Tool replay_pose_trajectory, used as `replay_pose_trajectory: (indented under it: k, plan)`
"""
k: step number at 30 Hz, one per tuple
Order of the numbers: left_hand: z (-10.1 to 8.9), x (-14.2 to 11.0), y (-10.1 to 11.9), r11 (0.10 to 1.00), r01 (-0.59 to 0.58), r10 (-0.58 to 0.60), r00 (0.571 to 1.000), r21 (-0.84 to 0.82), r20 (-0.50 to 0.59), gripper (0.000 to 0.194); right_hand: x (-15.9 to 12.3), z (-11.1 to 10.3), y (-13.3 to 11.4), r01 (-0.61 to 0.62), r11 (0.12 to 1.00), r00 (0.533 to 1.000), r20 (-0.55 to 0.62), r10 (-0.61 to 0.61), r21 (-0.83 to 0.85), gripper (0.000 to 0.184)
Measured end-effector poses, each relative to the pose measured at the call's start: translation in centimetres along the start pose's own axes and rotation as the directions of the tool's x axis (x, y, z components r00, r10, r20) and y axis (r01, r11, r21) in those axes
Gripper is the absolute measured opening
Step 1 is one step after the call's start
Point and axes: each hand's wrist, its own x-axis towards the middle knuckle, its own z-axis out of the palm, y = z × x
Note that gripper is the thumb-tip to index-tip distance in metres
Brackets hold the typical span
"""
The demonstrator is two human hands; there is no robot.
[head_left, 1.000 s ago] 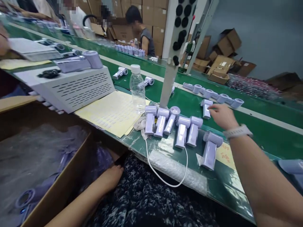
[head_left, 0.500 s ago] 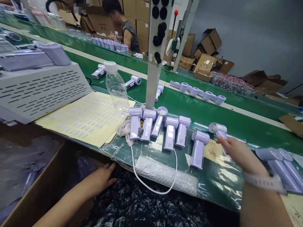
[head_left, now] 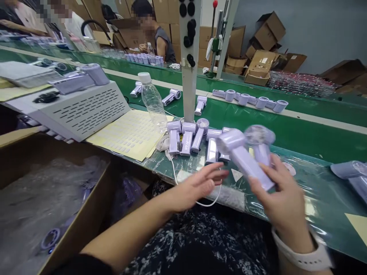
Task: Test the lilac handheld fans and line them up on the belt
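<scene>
Two purple handheld fans are gripped by their handles in my right hand (head_left: 283, 194), raised over the bench and slightly blurred. The nearer fan (head_left: 249, 162) leans up and left; behind it, the other fan (head_left: 260, 143) points upward. My left hand (head_left: 197, 187), with fingers stretched out and holding nothing, hovers left of them, apart from both. Beyond it, several purple fans stand in a row, among them a fan (head_left: 187, 141) with white lettering and one with a round grille (head_left: 200, 131). The fans at the row's right end are partly hidden by the held ones.
A clear bottle (head_left: 153, 101) stands by a yellow sticker sheet (head_left: 126, 133) and a grey vented box (head_left: 94, 110). Left and below is a carton (head_left: 97, 206) with plastic bags. A post (head_left: 189, 91) rises behind the row. Across the green belt (head_left: 315, 130) sits a co-worker (head_left: 166, 46).
My right hand has picked up two fans from the bench and brought them left. My left hand has risen from the bench edge toward them. The view has shifted left.
</scene>
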Motion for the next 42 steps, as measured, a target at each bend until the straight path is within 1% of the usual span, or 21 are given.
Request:
replay_pose_trajectory:
  k: [1,2,4,6,7,8,9,11,12,14,16,18,21,25,28,31,34,36,38,39,42]
  plan:
    - [0.9,0.6,-1.1,0.991,-0.066,0.061,0.997,-0.118,-0.042,0.070,-0.9,0.6,-1.7,0.096,0.993,0.995,0.023,-0.098,0.062,0.046]
    - [1.5,1.0,-1.9,0.966,-0.133,0.101,0.983,-0.220,-0.153,0.075,-1.7,1.2,-3.4,0.173,0.980,0.981,0.070,-0.180,0.097,0.047]
    - [1.6,1.1,-2.4,0.934,-0.177,0.070,0.943,-0.312,-0.325,0.069,-2.4,2.2,-5.9,0.279,0.947,0.932,0.192,-0.307,0.162,0.058]
    - [0.1,0.3,-1.9,0.942,-0.146,0.022,0.926,-0.301,-0.378,0.059,-1.6,2.5,-6.9,0.342,0.903,0.837,0.353,-0.418,0.259,0.061]
    - [-0.9,-0.4,-1.5,0.953,-0.122,0.014,0.932,-0.277,-0.363,0.060,-0.7,2.6,-6.8,0.354,0.893,0.795,0.413,-0.444,0.279,0.052]
    - [-1.9,-1.2,-1.1,0.963,-0.114,0.022,0.935,-0.242,-0.354,0.059,0.4,2.8,-6.5,0.356,0.899,0.780,0.449,-0.436,0.255,0.040]
    - [-2.9,-2.0,-0.8,0.972,-0.116,0.038,0.935,-0.204,-0.352,0.059,1.7,3.2,-5.9,0.352,0.916,0.791,0.461,-0.402,0.195,0.029]
    - [-4.4,-3.4,-0.5,0.980,-0.146,0.084,0.921,-0.138,-0.380,0.056,4.1,4.7,-4.7,0.292,0.956,0.880,0.398,-0.260,-0.021,0.025]
    - [-4.9,-3.9,-0.4,0.979,-0.166,0.105,0.907,-0.117,-0.407,0.052,5.1,5.8,-4.2,0.272,0.959,0.901,0.374,-0.222,-0.086,0.021]
    - [-5.5,-4.5,-0.5,0.977,-0.196,0.135,0.876,-0.086,-0.462,0.048,6.1,8.3,-3.8,0.281,0.950,0.903,0.373,-0.215,-0.135,0.021]
    - [-5.8,-4.5,-0.4,0.972,-0.232,0.182,0.845,-0.039,-0.503,0.049,6.2,10.4,-4.0,0.305,0.940,0.896,0.381,-0.229,-0.154,0.031]
    - [-6.0,-4.2,-0.3,0.967,-0.253,0.220,0.833,0.003,-0.508,0.048,5.8,11.6,-4.4,0.305,0.936,0.902,0.368,-0.226,-0.174,0.029]
    - [-6.5,-3.8,0.2,0.955,-0.296,0.261,0.847,-0.003,-0.463,0.053,5.2,11.3,-4.3,0.298,0.939,0.909,0.352,-0.223,-0.174,0.023]
    - [-6.9,-3.1,0.6,0.943,-0.331,0.278,0.853,-0.047,-0.441,0.066,4.0,8.4,-3.3,0.297,0.950,0.899,0.364,-0.244,-0.097,0.018]
    - [-6.5,-2.1,0.9,0.933,-0.358,0.300,0.822,-0.029,-0.484,0.067,2.7,6.3,-3.3,0.180,0.977,0.864,0.457,-0.212,0.113,0.011]
    - [-5.4,-0.5,1.2,0.929,-0.363,0.274,0.799,-0.066,-0.536,0.072,1.6,4.9,-4.1,-0.045,0.940,0.792,0.585,-0.173,0.339,0.028]
    - [-4.0,0.9,1.6,0.932,-0.337,0.211,0.804,-0.133,-0.557,0.080,0.9,4.1,-5.6,-0.096,0.909,0.801,0.574,-0.172,0.406,0.025]
    - [-3.0,1.5,1.9,0.933,-0.325,0.187,0.804,-0.155,-0.564,0.084,0.6,4.0,-6.8,-0.159,0.854,0.761,0.613,-0.212,0.494,0.024]
    - [-2.3,1.9,2.2,0.923,-0.338,0.183,0.803,-0.181,-0.568,0.083,0.1,4.3,-7.9,-0.264,0.775,0.699,0.667,-0.256,0.574,0.032]
    - [-2.1,2.0,2.3,0.914,-0.353,0.186,0.804,-0.202,-0.565,0.081,-0.2,4.5,-8.3,-0.309,0.733,0.688,0.675,-0.268,0.606,0.035]
    - [-1.8,2.2,2.2,0.870,-0.416,0.220,0.807,-0.264,-0.548,0.077,-1.5,5.6,-9.1,-0.437,0.591,0.709,0.664,-0.237,0.678,0.038]
